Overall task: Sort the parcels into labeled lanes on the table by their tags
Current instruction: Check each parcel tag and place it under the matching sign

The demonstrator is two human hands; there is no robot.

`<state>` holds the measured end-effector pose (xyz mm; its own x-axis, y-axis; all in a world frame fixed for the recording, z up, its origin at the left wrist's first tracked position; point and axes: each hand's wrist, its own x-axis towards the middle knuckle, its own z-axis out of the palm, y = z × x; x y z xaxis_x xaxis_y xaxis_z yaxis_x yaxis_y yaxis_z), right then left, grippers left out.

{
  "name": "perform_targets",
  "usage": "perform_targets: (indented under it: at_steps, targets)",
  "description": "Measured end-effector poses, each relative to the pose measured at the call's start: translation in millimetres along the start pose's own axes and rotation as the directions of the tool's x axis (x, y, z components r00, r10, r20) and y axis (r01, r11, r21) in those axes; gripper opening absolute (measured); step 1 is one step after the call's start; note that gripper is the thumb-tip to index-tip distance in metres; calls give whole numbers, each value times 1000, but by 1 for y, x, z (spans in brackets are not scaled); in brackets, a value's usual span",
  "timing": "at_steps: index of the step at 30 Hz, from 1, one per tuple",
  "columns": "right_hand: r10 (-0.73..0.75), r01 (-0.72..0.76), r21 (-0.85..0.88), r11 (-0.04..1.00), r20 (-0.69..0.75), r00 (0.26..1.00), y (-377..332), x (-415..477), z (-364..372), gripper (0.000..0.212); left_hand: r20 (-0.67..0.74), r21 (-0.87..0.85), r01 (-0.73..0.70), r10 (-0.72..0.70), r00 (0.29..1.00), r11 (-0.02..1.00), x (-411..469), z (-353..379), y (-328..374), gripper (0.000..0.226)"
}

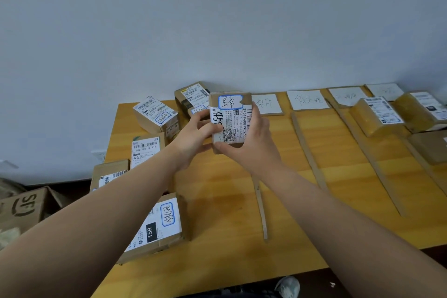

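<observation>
Cardboard parcel point(229, 121) sits clasped between left hand point(193, 135) and right hand point(251, 145) above the table point(314, 201) — two parcels point(399, 113) already lie in far-right lanes, several unsorted boxes point(154, 220) remain at left.

Wall point(217, 19): we see plain pale grey-blue, evenly lit.
Table point(229, 213): yellow wood grain, pushed against it.
Floor point(67, 189): dark, by our left.
</observation>
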<state>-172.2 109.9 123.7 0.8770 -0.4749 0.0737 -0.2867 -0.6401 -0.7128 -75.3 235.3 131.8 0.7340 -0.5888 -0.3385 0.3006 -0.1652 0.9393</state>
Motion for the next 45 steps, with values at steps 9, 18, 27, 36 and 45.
perform_targets:
  at_steps: [9, 18, 27, 36, 45]
  targets:
    - [159, -195, 181, 964, 198, 967, 36, 16, -5, 108, -159, 159, 96, -71, 985, 983, 17, 29, -17, 75]
    - [283, -352, 254, 901, 270, 920, 85, 34, -29, 97, -91, 305, 210, -191, 977, 929, 49, 73, -25, 84]
    - [408, -421, 11, 907, 231, 883, 161, 80, -46, 87, -230, 355, 256, -181, 956, 899, 92, 97, -26, 46]
    - [458, -435, -143, 889, 272, 847, 205, 108, -34, 100, -368, 289, 379, -263, 892, 879, 113, 101, -38, 40]
    - [438, -384, -212, 899, 385, 812, 204, 132, -31, 123, -408, 268, 398, -271, 872, 877, 132, 108, -40, 40]
